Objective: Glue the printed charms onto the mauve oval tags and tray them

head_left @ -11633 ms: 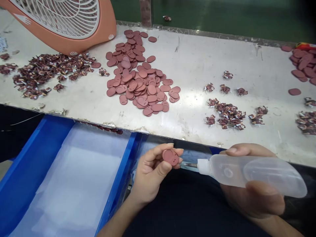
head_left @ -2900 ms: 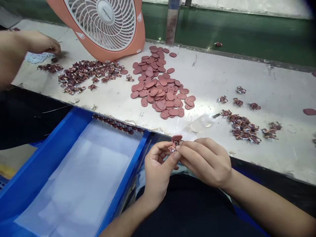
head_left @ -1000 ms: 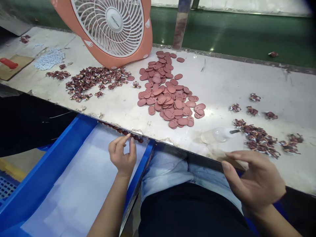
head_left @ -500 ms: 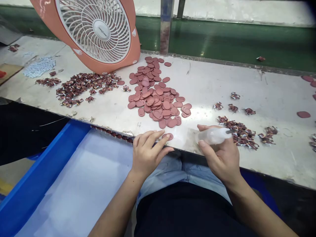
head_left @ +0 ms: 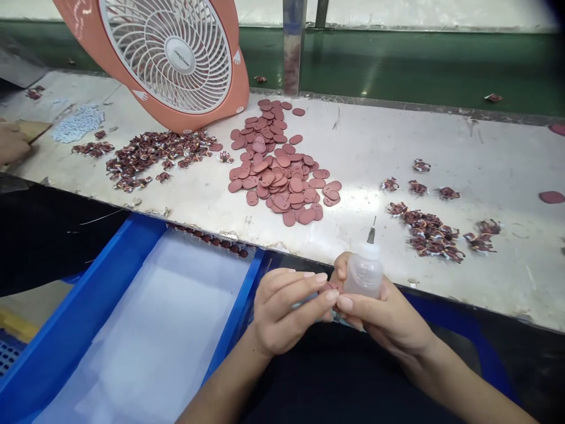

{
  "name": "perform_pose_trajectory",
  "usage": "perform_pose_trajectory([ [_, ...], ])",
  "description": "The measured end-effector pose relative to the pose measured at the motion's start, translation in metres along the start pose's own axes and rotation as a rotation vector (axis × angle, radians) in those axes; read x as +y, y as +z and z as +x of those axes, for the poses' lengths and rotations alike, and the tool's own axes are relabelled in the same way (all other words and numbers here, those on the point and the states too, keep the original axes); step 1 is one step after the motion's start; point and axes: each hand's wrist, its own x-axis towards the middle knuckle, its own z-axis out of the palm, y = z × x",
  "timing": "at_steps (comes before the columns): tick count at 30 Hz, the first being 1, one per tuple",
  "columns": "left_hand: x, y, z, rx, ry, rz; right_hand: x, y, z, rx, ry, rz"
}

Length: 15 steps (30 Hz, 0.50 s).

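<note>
Low centre of frame, below the table [head_left: 362, 147] edge: right hand [head_left: 384, 312] gripping a small squeeze bottle [head_left: 364, 274], nozzle up; left hand [head_left: 282, 309] pinching what looks like a reddish disc [head_left: 329, 288] beside it. Risk: over-squeezing, liquid dripping onto fingers or lap.

Fan [head_left: 176, 59] stood at back left of tabletop [head_left: 375, 141]. Heap of small parts [head_left: 150, 153] lay before fan; pile of oval pieces [head_left: 280, 168] right of heap; second cluster [head_left: 430, 232] farther right. Bin [head_left: 66, 318] sat below near edge, left. Right of bin, left hand [head_left: 282, 312] met right hand [head_left: 379, 312], bottle [head_left: 364, 271] upright in latter.
</note>
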Motion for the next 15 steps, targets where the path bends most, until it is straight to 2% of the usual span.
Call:
perform_pose_trajectory([
  [3,0.013,0.009,-0.007,0.048,-0.494,-0.375,0.007,0.001,-0.001,0.033,-0.068,-0.011],
  [5,0.021,0.015,-0.008,0.061,-0.754,-0.6,0.011,0.003,-0.001,0.042,-0.108,-0.075],
  [7,0.027,0.019,-0.008,0.084,-0.879,-0.773,0.014,0.003,-0.001,0.053,-0.126,-0.149],
  [11,0.03,0.019,-0.004,0.235,-1.115,-1.001,0.014,-0.007,-0.008,0.082,-0.191,-0.309],
  [15,0.027,0.012,0.002,0.37,-1.289,-1.13,0.001,-0.026,-0.025,0.128,-0.268,-0.735],
])
